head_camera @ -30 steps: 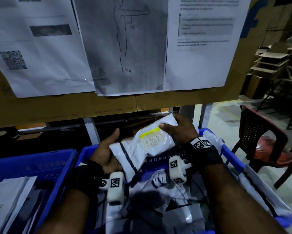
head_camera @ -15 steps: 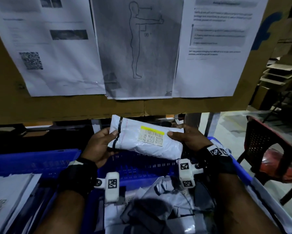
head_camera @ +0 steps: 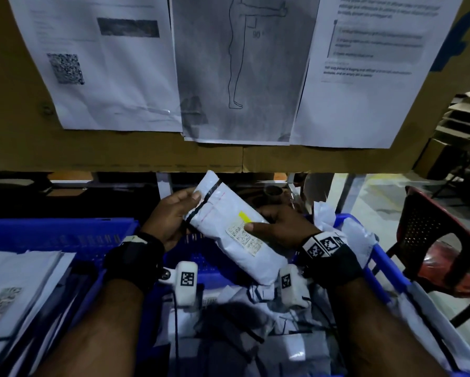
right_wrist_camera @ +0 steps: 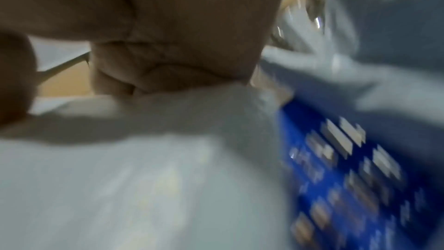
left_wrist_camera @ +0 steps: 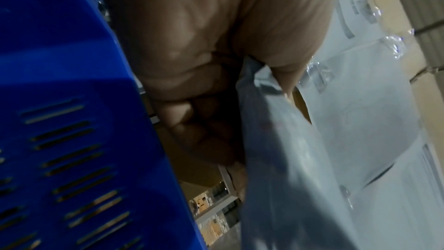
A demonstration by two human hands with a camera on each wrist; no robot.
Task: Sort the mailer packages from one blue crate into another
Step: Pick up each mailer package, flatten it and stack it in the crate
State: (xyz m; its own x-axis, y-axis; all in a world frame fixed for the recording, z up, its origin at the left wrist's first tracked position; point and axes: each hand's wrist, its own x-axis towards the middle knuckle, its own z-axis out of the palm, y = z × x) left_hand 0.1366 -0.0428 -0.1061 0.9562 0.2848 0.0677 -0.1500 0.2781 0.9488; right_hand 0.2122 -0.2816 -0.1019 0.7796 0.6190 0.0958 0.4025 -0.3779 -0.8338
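white mailer [head_camera: 229, 229] tilted between left hand [head_camera: 171, 217], right hand [head_camera: 282, 227], both apparently gripping

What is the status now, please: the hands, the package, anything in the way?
Left hand and right hand both gripping white mailer, tilted, label up. Held above right blue crate. Left blue crate partly filled. Path unobstructed.

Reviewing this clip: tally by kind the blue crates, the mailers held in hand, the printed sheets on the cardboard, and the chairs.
Blue crates: 2, left crate and right crate
Mailer in hand: 1, held by left hand and right hand
Printed sheets: 3
Chair: 1
Total: 7
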